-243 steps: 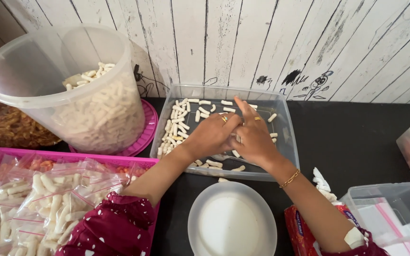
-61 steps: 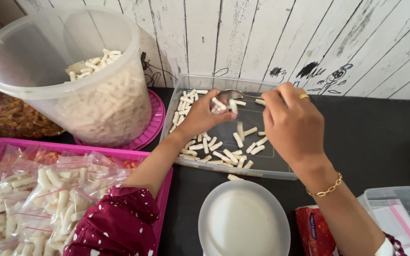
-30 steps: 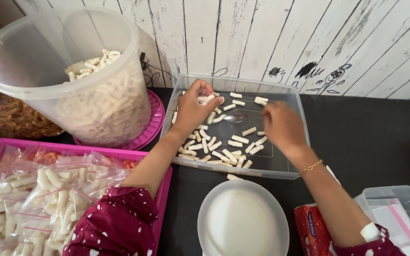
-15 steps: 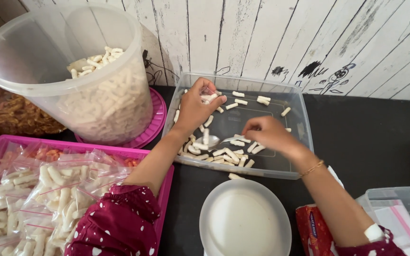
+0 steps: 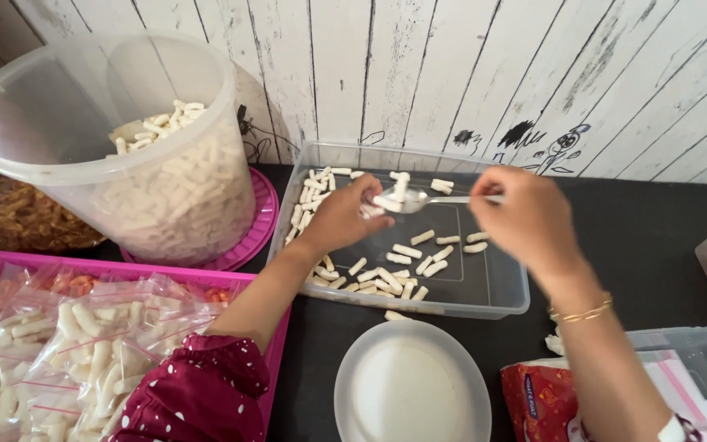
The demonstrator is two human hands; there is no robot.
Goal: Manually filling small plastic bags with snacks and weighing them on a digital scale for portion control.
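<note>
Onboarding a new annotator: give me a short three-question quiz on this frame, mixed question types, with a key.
1. True or false: the right hand holds a spoon loaded with white snack sticks over the clear tray.
2. Multiple choice: the packed zip bags lie in A) the pink basket B) the big round tub C) the clear tray.
3. Fill in: the left hand meets the spoon at its ____ end.

Key: 1 true; 2 A; 3 bowl.
</note>
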